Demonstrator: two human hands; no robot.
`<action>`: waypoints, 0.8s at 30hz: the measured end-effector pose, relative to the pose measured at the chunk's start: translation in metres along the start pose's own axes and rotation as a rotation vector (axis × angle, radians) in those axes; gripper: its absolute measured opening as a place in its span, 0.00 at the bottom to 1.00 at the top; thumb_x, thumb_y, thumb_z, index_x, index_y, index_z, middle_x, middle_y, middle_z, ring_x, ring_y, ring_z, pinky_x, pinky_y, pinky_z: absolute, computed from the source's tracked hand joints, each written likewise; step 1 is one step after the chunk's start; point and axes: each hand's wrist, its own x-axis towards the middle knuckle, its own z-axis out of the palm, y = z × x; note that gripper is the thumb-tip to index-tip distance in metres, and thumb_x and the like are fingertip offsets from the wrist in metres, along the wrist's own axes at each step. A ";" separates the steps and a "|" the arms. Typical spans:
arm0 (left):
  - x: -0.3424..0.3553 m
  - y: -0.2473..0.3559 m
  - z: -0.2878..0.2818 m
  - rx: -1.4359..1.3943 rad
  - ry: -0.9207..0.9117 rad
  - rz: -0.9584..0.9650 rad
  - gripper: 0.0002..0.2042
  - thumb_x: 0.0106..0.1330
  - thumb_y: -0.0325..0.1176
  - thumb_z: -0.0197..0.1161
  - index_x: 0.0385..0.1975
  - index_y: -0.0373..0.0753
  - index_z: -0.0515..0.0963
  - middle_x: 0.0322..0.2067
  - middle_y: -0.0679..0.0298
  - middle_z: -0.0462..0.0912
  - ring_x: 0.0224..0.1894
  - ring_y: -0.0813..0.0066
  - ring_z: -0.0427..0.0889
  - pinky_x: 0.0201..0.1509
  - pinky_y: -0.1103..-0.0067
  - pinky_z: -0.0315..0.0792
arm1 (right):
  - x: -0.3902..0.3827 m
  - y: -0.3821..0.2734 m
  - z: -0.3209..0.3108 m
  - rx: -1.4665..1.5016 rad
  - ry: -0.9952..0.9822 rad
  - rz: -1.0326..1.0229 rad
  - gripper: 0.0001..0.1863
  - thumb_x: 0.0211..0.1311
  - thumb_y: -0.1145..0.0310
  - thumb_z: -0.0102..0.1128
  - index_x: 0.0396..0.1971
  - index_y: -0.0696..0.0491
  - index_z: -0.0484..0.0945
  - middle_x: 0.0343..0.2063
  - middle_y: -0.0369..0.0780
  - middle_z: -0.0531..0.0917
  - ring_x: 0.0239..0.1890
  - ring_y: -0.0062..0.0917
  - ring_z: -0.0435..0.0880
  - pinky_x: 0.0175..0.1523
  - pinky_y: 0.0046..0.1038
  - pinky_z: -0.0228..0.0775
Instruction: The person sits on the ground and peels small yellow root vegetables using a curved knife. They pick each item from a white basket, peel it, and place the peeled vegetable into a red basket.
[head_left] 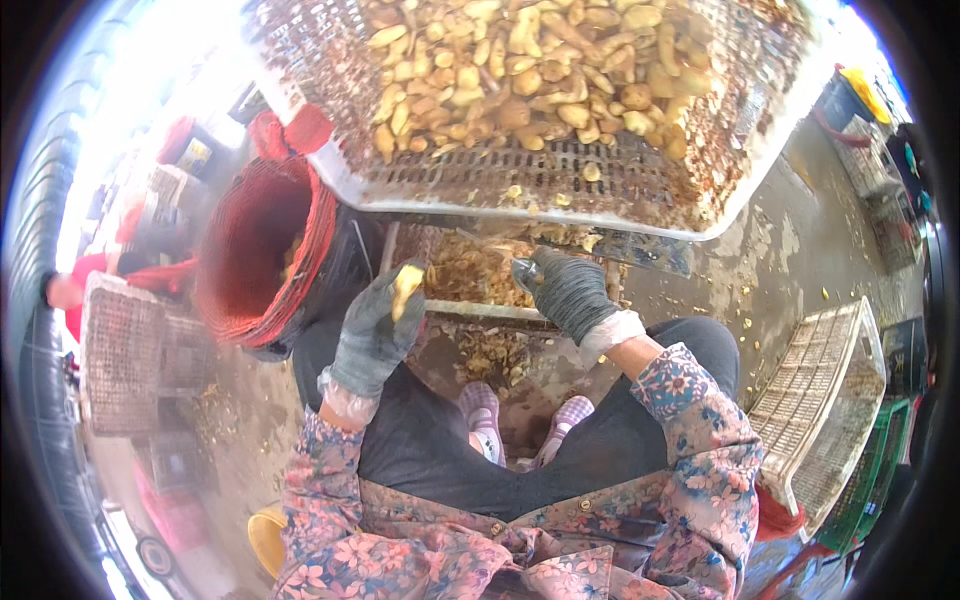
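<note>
floor (740, 262) below, curled left hand (368, 330) grips yellow piece (405, 291).

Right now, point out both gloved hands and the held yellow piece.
Left hand (370, 337), head view: back of glove.
Right hand (574, 295), head view: back of glove.
Yellow piece (406, 289), head view: its middle.

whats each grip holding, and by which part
Left grip: a yellowish piece, exact hold unclear. Right grip: a small shiny object, held part cannot be told.

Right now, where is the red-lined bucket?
In the head view, the red-lined bucket is left of centre, just beyond and left of the gloved left hand, by the big white crate's near-left corner.
</note>
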 end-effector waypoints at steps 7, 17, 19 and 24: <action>0.010 -0.020 -0.009 0.094 0.208 -0.024 0.16 0.62 0.28 0.60 0.49 0.32 0.71 0.37 0.58 0.78 0.37 0.73 0.81 0.37 0.86 0.80 | -0.014 -0.042 -0.006 0.964 0.174 0.084 0.17 0.53 0.64 0.69 0.39 0.57 0.78 0.28 0.39 0.83 0.31 0.20 0.82 0.38 0.25 0.73; 0.010 -0.033 -0.012 0.024 0.280 -0.114 0.13 0.64 0.28 0.58 0.47 0.32 0.73 0.36 0.57 0.79 0.35 0.72 0.81 0.34 0.86 0.80 | -0.009 -0.022 -0.005 0.868 0.089 0.049 0.15 0.53 0.67 0.69 0.38 0.56 0.78 0.31 0.38 0.83 0.34 0.18 0.80 0.40 0.24 0.74; 0.010 -0.031 -0.012 0.227 0.316 -0.075 0.14 0.64 0.28 0.59 0.48 0.31 0.72 0.36 0.57 0.79 0.34 0.73 0.81 0.34 0.86 0.80 | -0.007 -0.017 -0.006 0.820 0.054 0.107 0.14 0.53 0.67 0.69 0.38 0.56 0.79 0.31 0.38 0.84 0.33 0.18 0.80 0.39 0.25 0.74; -0.001 -0.011 -0.007 0.074 0.250 0.012 0.19 0.63 0.31 0.61 0.52 0.31 0.70 0.36 0.58 0.79 0.31 0.76 0.79 0.33 0.86 0.77 | 0.010 0.000 -0.025 0.885 0.366 0.143 0.12 0.54 0.70 0.67 0.37 0.58 0.79 0.27 0.37 0.83 0.29 0.18 0.81 0.34 0.22 0.75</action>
